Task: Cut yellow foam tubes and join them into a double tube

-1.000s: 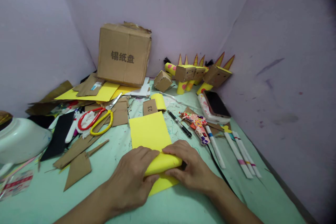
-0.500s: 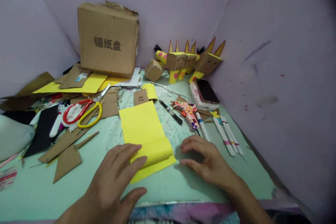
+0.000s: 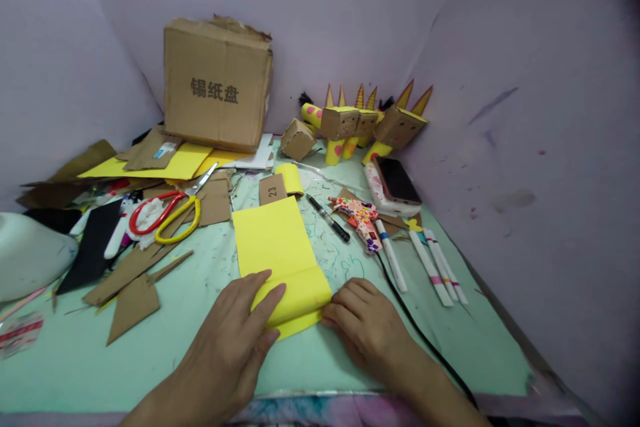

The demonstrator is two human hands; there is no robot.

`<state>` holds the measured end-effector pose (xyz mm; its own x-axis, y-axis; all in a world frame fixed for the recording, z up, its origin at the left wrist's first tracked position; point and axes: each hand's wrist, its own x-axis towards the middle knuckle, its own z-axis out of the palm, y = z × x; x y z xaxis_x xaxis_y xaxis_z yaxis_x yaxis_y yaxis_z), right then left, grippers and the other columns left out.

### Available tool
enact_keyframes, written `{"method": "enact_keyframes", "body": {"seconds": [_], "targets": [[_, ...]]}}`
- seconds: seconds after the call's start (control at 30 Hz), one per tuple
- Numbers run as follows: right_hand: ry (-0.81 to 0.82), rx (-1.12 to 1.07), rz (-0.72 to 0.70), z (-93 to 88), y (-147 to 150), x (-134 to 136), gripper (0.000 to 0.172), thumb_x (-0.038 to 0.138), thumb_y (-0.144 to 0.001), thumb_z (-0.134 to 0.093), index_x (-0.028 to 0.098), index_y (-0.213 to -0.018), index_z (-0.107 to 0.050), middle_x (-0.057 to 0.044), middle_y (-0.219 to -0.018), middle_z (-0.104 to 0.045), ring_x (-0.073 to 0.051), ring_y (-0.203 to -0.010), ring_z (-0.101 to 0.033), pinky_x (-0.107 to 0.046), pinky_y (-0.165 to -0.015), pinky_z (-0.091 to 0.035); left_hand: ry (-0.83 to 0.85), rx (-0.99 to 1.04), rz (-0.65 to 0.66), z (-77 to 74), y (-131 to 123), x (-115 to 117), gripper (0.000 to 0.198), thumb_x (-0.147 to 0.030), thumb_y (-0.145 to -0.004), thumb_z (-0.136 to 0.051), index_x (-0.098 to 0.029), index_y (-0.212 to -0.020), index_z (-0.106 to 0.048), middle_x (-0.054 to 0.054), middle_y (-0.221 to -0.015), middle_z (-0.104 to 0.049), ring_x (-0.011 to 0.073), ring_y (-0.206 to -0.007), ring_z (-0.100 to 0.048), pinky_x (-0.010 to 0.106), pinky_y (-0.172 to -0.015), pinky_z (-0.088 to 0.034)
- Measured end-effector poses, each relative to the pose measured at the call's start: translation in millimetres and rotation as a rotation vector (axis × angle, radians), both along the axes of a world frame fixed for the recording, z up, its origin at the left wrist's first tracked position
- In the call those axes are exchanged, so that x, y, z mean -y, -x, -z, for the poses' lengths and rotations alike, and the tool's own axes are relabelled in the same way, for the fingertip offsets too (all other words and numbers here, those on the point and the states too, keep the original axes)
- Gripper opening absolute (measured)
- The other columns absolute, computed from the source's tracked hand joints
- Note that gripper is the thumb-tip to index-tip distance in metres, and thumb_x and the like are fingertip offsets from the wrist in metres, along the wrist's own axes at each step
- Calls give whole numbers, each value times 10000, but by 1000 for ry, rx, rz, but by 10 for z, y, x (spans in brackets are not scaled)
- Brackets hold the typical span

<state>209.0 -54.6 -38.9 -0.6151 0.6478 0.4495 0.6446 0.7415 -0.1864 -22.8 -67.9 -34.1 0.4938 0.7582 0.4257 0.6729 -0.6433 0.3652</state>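
Yellow paper (image 3: 273, 233) is on the desk (image 3: 95, 377), left of the glue gun (image 3: 359, 215). Left hand (image 3: 230, 323) rests on it, grip half-open; right hand (image 3: 367, 323) bunched at its edge, can't tell if pinching.

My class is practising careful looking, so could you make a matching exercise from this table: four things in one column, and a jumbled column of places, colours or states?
Column one
1. Scissors
2. Glue gun
3. Phone
4. Yellow paper nearest the person

Column two
A. Flower-patterned, with a black cord
B. Near end between the left hand and right hand
C. One handle red, the other yellow
D. Dark screen facing up

Pairs: 1-C, 2-A, 3-D, 4-B
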Motion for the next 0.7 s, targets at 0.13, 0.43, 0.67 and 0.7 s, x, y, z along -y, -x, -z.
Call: {"method": "enact_keyframes", "body": {"seconds": [0.13, 0.43, 0.67, 0.7], "targets": [[-27, -15, 35, -32, 59, 17, 203, 85, -845, -407, 155, -738, -564, -58, -634, -571, -186, -618, -472, -374, -665, -412, -31, -32, 10, -1, -18, 34, 534, -167, -812, -493, -183, -1321, -332, 159, -1344, -402, 328, -1233, -346, 531, -994, -334], [61, -213, 121, -12, 120, 38, 96, 77, -813, -447, 156, -834, -498, -181, -1060, -539, -263, -941, -519, -414, -746, -474, -49, -37, 66, -22, 8, -76, 480, -38, -799, -444, -162, -1262, -417, 145, -1186, -551, 254, -1123, -485, 402, -932, -459], [264, -411, 195, 112, 80, 48, 300, 248, -800, -598, 205, -1060, -456, -108, -977, -607, -249, -895, -585, -398, -763, -509, 74, 34, 94, -75, 65, -166, 429, -101, -836, -447, -193, -1255, -424, 126, -1223, -535, 229, -1151, -486, 364, -965, -448], [293, -422, 189, 124, 76, 48, 410, 276, -772, -637, 205, -1123, -437, -113, -1013, -606, -257, -923, -582, -403, -789, -505, 88, 40, 91, -66, 73, -170, 433, -110, -837, -452, -201, -1259, -423, 119, -1227, -535, 226, -1154, -486, 356, -969, -445]]}}
